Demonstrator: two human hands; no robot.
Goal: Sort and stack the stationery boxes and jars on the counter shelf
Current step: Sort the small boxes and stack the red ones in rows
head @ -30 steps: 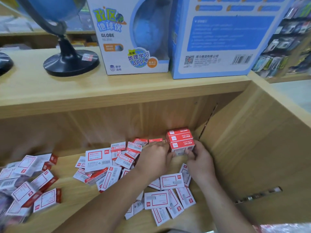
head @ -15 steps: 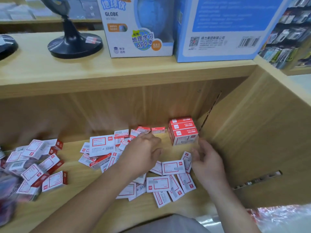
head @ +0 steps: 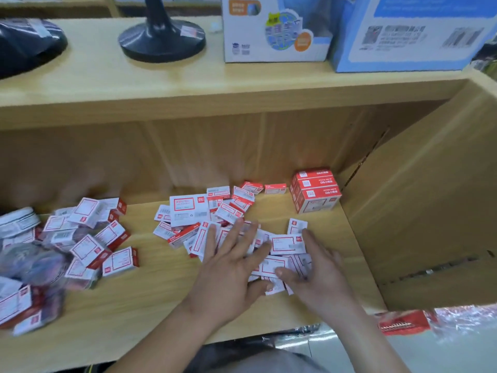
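Loose boxes [head: 188, 211], small, red-and-white: scattered mid-way along the lower shelf [head: 150, 297]. Stacked boxes [head: 316, 191]: neat red block in the rear right corner. Left hand [head: 228, 270]: fingers spread straight, lying on the loose boxes. Right hand [head: 320, 281]: just beside it, on the same boxes, index finger straight; cannot tell whether it grips one. Second heap [head: 88, 249]: left, blurred. Tabletop [head: 107, 76] above: black globe base [head: 161, 41], two cartons [head: 274, 36].

Shelf [head: 150, 300] pale matt wood; boxes [head: 317, 192] glossy card.
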